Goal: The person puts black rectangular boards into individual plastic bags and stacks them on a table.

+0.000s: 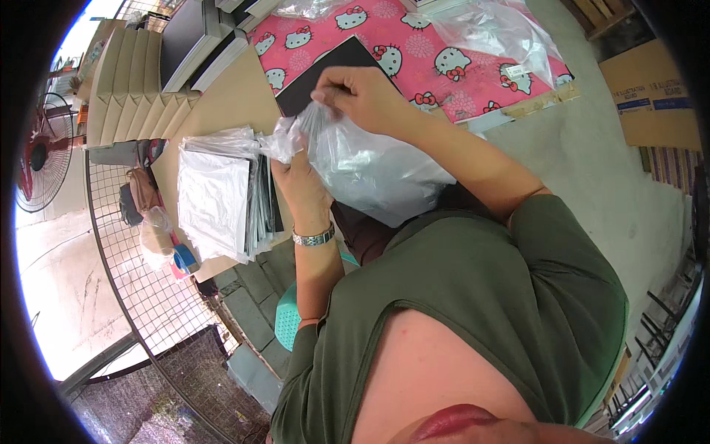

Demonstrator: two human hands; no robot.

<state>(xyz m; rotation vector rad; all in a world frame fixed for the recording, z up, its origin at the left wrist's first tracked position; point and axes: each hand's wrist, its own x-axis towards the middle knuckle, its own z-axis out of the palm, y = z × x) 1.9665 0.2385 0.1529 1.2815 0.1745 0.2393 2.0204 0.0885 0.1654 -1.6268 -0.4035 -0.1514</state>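
Note:
A large clear plastic bag [362, 166] lies over my lap, its top gathered at the table's edge. My left hand [299, 185], with a metal watch at the wrist, is closed around the bag's bunched edge. Higher up, the bent fingers of my right hand [359, 96] pinch the bag's upper part. Behind that hand, a flat black book or board [351, 59] rests on the table, partly covered by the hand and the bag. To the left of my left hand sits a pile of flat black items in clear plastic sleeves [214, 192].
A pink patterned cloth [473, 74] covers the table's far side, with loose clear plastic [503, 33] on it. Thick dark-covered books [196, 44] and a row of tan bundles [129, 89] stand far left. Beyond are a fan [44, 152] and, at right, a cardboard box [651, 96].

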